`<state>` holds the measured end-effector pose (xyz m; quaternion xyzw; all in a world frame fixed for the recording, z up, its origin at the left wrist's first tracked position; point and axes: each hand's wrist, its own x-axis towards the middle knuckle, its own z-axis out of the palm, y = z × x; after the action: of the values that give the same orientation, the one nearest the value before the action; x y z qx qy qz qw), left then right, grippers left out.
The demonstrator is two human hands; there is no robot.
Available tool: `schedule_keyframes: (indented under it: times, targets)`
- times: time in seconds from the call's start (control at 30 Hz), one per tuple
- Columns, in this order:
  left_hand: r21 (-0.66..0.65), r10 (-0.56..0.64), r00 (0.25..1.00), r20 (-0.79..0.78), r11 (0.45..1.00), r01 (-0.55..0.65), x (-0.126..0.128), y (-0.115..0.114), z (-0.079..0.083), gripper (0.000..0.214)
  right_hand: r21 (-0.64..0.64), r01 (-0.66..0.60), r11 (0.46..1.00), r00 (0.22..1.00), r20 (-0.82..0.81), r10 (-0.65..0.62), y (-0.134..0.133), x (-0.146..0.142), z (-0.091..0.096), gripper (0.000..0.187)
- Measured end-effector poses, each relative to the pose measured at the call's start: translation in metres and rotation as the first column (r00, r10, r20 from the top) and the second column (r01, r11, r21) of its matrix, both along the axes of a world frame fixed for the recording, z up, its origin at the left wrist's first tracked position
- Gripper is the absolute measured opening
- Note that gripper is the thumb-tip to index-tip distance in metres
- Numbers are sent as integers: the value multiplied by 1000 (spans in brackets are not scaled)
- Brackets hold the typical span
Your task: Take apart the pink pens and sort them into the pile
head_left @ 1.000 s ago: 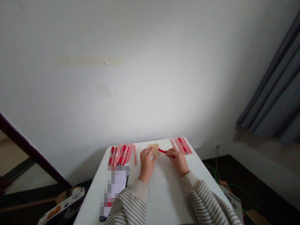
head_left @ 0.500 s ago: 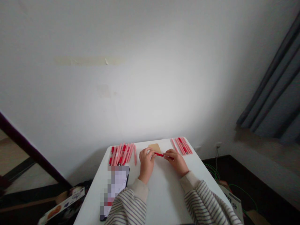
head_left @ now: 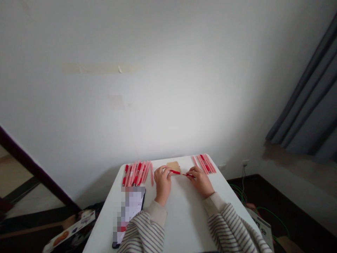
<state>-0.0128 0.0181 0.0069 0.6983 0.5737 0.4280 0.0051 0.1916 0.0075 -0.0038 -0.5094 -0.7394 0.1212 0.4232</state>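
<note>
My left hand (head_left: 162, 184) pinches one end of a red pen (head_left: 176, 172), held level above the white table. At its other end, my right hand (head_left: 202, 183) is closed on the pen's second red part (head_left: 190, 175). A thin pale length shows between the two red parts; whether they are fully apart I cannot tell. Just behind the hands lies a small tan pad (head_left: 173, 166). Several pink and red pens (head_left: 135, 174) lie in a row left of my left hand, one pink pen (head_left: 152, 174) a little apart. Another group of pens (head_left: 206, 164) lies beyond my right hand.
A phone or tablet (head_left: 135, 202), partly blurred, lies at the table's left beside my left sleeve. The white table (head_left: 181, 218) stands against a pale wall (head_left: 168, 88). Green cables (head_left: 238, 191) and boxes sit on the floor to the right. A grey curtain (head_left: 310, 116) hangs at right.
My hands have moved slightly apart, the left one leftward and the right one rightward. A pale gap now shows between the pen's two red parts.
</note>
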Motion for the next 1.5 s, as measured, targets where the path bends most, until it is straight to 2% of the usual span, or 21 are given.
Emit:
schedule_keyframes:
  times: [0.17, 0.43, 0.6, 0.87, 1.1, 1.3, 1.43, 1.5]
  targets:
    - [-20, 6, 1000, 0, 1000, -6, 2, 2, 0, 17, 35, 87, 996, 989, 117, -91, -2, 2, 1, 18]
    - [-25, -5, 999, 51, 1000, 7, 19, 9, 6, 16, 43, 187, 981, 961, 201, -192, -9, 3, 1, 16]
    - [-57, -6, 1000, 22, 998, 7, 30, 16, 9, 21, 81, 234, 969, 949, 200, -245, -9, 6, 1, 16]
    - [-137, 17, 998, -53, 990, -24, 56, 34, 9, 29, 163, 365, 917, 907, 161, -390, -4, 11, -6, 13]
    - [-176, 29, 998, -61, 984, -39, 83, 53, 7, 22, 176, 470, 865, 860, 130, -493, -3, 13, -8, 12]
    - [-193, -6, 998, -59, 981, -6, 106, 59, -2, 16, 136, 522, 842, 836, 114, -537, -2, 15, -6, 14]
    - [-206, -3, 998, -64, 978, -10, 112, 58, -3, 19, 83, 538, 839, 827, 140, -544, -5, 14, -1, 13]
    - [-221, 5, 997, -81, 975, -23, 112, 57, -3, 21, 66, 569, 820, 802, 176, -571, -6, 12, 2, 12]
